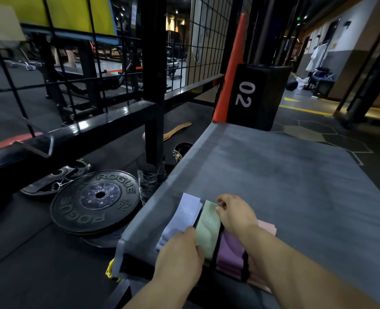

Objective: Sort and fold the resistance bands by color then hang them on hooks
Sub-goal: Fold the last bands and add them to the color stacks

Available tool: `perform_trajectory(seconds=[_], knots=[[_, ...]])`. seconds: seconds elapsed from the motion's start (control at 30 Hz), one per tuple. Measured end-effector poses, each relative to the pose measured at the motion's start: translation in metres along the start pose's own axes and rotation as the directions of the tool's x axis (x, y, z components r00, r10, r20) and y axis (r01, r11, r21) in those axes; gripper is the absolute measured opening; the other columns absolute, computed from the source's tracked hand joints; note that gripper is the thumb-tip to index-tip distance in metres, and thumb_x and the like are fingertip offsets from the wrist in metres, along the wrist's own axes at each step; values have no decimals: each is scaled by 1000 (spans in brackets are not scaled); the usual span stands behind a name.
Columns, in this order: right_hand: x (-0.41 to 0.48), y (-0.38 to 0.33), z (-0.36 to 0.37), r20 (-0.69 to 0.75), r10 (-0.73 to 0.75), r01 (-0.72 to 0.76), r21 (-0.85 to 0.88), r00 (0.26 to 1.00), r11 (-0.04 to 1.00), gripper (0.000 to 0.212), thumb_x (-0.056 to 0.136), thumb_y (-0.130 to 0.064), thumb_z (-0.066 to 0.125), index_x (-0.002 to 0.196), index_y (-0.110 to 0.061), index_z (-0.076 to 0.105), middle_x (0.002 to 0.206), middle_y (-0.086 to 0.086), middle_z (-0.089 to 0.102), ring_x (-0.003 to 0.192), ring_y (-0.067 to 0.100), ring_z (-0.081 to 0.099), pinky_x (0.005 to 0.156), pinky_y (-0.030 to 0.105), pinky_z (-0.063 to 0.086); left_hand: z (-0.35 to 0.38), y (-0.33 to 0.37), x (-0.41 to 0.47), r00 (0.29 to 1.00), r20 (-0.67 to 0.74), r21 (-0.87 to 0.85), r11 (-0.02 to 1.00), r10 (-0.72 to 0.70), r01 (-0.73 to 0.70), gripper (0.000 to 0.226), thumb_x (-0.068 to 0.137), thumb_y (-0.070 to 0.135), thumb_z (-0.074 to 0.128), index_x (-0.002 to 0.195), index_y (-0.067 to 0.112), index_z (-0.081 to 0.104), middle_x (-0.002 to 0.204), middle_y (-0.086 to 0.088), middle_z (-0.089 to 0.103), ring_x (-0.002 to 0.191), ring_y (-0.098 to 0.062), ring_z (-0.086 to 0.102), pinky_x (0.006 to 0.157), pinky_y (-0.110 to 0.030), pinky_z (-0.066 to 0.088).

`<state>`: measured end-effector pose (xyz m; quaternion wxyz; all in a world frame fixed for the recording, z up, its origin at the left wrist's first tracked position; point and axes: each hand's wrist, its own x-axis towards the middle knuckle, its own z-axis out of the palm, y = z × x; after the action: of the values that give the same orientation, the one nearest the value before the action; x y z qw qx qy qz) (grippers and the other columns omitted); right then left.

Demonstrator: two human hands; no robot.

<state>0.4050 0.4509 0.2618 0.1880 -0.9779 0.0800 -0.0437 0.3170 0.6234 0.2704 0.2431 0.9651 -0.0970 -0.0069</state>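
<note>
**Colours laid out, folding in hand, nothing hung yet**

Head view: the resistance bands lie side by side at the near corner of the grey padded surface (273, 186), already grouped by colour. From the left there is a white band (185, 214), a green band (206, 228), a stack of purple bands (230, 250) and a pink pile (268, 227) at the far right. Thin black strips lie across the purple stack.

The right hand (235, 216) pinches the far end of the green band with curled fingers. The left hand (180, 253) grips its near end, thumb towards the white band.

The sorting looks nearly complete. The green band seems to be getting its fold or being squared into place. I cannot tell how many of the other bands are properly folded.

No band hangs anywhere in view, so the whole hanging step appears to remain. A weight plate (95, 201) lies on the floor to the left.
</note>
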Motion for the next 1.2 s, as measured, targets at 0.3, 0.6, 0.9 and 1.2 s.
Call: perform_trajectory(seconds=[0.3, 0.6, 0.9, 1.2], knots=[[-27, -9, -14, 308, -326, 409, -260, 894, 875, 63, 99, -48, 37, 154, -25, 15, 162, -6, 6, 149, 13, 5, 120, 37, 9, 2, -2, -1, 998, 1, -72, 995, -62, 62, 11, 94, 35, 44, 94, 24, 41, 102, 3, 60, 93, -24, 59, 75, -30, 43], [-31, -10, 0, 438, -321, 468, -283, 840, 837, 115, 53, -73, -21, 154, -20, -5, 161, -3, -13, 148, 17, -15, 119, 36, -9, 2, -5, -2, 998, 36, -49, 997, -51, 53, 18, 96, 39, 41, 90, 23, 35, 95, 5, 56, 91, -22, 60, 66, -28, 38], [-29, -4, 10, 419, -320, 442, -236, 850, 865, 111, 58, -76, -17, 152, -16, -13, 159, 0, -20, 146, 12, -20, 118, 31, -12, 7, -9, 0, 998, 58, -14, 999, -36, 36, 19, 97, 41, 39, 91, 25, 32, 92, 7, 48, 89, -21, 61, 63, -28, 35], [-30, -6, 9, 425, -312, 440, -245, 850, 864, 111, 57, -74, -17, 152, -16, -12, 160, -1, -18, 147, 13, -17, 118, 32, -11, 7, -9, 0, 997, 72, 34, 999, -17, 14, 20, 98, 40, 39, 92, 23, 31, 92, 6, 48, 82, -18, 57, 61, -26, 33]])
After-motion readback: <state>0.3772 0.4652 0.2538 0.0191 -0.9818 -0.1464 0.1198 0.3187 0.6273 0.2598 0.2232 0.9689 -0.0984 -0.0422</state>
